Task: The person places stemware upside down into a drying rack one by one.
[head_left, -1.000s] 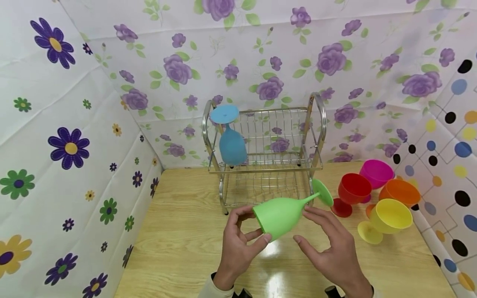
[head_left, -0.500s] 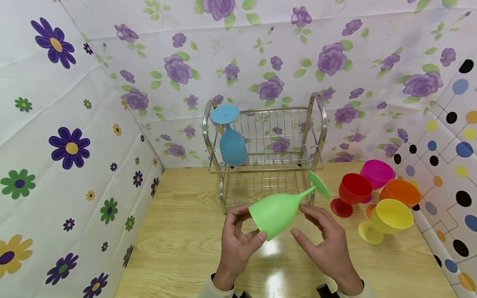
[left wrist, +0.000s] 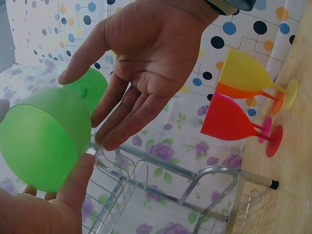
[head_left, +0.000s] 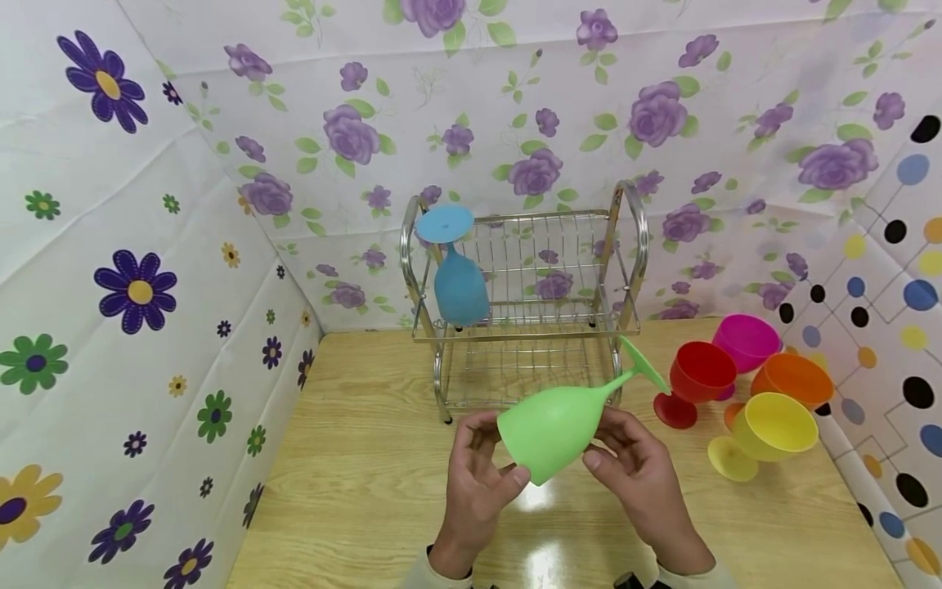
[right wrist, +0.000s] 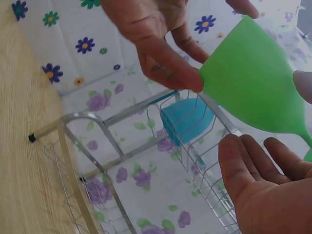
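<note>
A green plastic wine glass (head_left: 553, 429) is held tilted on its side above the table, its mouth toward the left and its stem and foot pointing up to the right. My left hand (head_left: 478, 483) pinches it near the rim, thumb in front and fingers behind. In the right wrist view, the left fingertips press the rim of the wine glass (right wrist: 258, 80). My right hand (head_left: 640, 483) stands close to the other end of the bowl, thumb and loosely bent fingers spread around it. The left wrist view looks into the mouth of the wine glass (left wrist: 39, 146).
Behind the hands stands a two-tier metal dish rack (head_left: 526, 335). A blue wine glass (head_left: 461, 288) sits upside down on its upper left. Red (head_left: 702, 372), magenta (head_left: 745, 342), orange (head_left: 791, 378) and yellow wine glasses (head_left: 774, 427) stand upright on the wooden table (head_left: 353, 466) at right.
My right hand has come in closer to the bowl, its fingers passing behind the wine glass. The wine glass has shifted slightly, and my left hand keeps its grip near the rim.
</note>
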Motion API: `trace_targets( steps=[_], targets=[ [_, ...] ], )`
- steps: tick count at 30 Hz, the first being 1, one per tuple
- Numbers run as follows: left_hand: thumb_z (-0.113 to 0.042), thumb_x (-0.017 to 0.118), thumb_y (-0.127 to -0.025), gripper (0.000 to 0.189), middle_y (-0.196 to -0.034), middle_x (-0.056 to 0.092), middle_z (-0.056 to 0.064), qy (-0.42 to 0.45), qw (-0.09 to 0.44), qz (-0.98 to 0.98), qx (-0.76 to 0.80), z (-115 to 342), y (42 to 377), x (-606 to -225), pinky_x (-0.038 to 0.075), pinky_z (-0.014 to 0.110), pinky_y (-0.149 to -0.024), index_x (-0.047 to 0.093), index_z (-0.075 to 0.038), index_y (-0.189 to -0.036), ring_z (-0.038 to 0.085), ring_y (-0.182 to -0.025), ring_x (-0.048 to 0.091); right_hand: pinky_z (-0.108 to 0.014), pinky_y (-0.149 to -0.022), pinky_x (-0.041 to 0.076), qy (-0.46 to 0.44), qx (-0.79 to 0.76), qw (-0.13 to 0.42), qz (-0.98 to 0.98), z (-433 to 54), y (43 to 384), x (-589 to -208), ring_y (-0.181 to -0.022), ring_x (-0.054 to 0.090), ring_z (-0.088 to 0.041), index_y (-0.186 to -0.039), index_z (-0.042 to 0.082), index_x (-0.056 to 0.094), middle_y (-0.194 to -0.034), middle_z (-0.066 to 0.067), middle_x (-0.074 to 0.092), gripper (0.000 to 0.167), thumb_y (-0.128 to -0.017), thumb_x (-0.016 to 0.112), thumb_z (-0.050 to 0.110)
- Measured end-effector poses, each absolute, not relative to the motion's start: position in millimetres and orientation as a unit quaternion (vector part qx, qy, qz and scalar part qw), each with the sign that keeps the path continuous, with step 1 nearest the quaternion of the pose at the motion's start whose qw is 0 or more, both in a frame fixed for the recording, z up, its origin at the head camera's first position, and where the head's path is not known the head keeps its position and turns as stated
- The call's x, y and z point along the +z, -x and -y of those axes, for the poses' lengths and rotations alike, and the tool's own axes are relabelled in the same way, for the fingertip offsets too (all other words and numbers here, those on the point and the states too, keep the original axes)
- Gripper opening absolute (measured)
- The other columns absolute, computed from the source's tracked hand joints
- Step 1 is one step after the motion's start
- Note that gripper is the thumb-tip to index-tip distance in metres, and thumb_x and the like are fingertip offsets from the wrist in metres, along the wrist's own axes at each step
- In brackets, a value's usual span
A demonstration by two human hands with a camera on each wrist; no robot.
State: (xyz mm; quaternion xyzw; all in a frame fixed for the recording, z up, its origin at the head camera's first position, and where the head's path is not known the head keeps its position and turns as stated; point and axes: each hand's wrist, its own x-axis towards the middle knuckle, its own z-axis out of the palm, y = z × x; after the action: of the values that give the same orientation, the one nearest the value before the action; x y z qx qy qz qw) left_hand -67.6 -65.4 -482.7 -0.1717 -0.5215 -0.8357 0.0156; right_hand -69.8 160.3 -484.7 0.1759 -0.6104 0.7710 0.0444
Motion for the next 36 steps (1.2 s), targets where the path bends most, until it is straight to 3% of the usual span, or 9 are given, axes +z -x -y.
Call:
trace_targets(
  steps=[11,18,26,31,36],
  targets=[
    [0.001,0.067,-0.091,0.062,-0.139,0.049,0.013,0.204,0.003,0.494,-0.846,57.5,63.9,-489.5,0.062,0.042,-0.1,0.036,0.004,-0.144,0.024,-0.132,0.055,-0.028,-0.102,0.061,-0.193,0.814,0.01,0.548,-159.7,67.2,-481.8,-0.125,0.067,-0.015,-0.147,0.002,0.052,-0.136,-0.004,0.064,0.048,-0.102,0.056,-0.011],
    [-0.004,0.065,-0.093,0.058,-0.142,0.049,0.01,0.205,-0.019,0.468,-0.859,50.4,60.2,-491.3,0.056,0.037,-0.11,0.038,-0.004,-0.144,0.024,-0.134,0.055,-0.029,-0.105,0.059,-0.196,0.838,-0.012,0.509,-158.6,65.7,-483.1,-0.124,0.066,-0.013,-0.154,0.003,0.046,-0.136,-0.003,0.064,0.053,-0.103,0.057,-0.007],
    [-0.004,0.063,-0.096,0.058,-0.144,0.05,0.012,0.214,-0.022,0.469,-0.857,52.5,60.0,-491.9,0.055,0.037,-0.112,0.037,-0.001,-0.147,0.024,-0.136,0.054,-0.029,-0.101,0.061,-0.21,0.829,0.016,0.519,-159.1,66.3,-480.3,-0.122,0.067,-0.012,-0.153,-0.001,0.047,-0.135,0.0,0.066,0.058,-0.098,0.06,-0.012],
    [-0.001,0.067,-0.093,0.063,-0.144,0.051,0.011,0.182,-0.007,0.492,-0.851,55.9,62.1,-490.5,0.054,0.035,-0.113,0.037,0.003,-0.148,0.023,-0.134,0.055,-0.032,-0.098,0.063,-0.203,0.813,0.03,0.546,-161.4,69.3,-472.4,-0.121,0.069,-0.013,-0.15,-0.001,0.051,-0.136,0.0,0.068,0.059,-0.094,0.063,-0.016],
    [0.0,0.07,-0.092,0.063,-0.146,0.048,0.016,0.145,0.01,0.516,-0.844,62.4,64.3,-487.5,0.055,0.036,-0.112,0.037,0.007,-0.146,0.023,-0.134,0.053,-0.033,-0.101,0.062,-0.24,0.803,0.058,0.543,-162.9,74.3,-467.7,-0.124,0.069,-0.017,-0.149,-0.009,0.048,-0.139,-0.006,0.067,0.062,-0.09,0.061,-0.024]
  ],
)
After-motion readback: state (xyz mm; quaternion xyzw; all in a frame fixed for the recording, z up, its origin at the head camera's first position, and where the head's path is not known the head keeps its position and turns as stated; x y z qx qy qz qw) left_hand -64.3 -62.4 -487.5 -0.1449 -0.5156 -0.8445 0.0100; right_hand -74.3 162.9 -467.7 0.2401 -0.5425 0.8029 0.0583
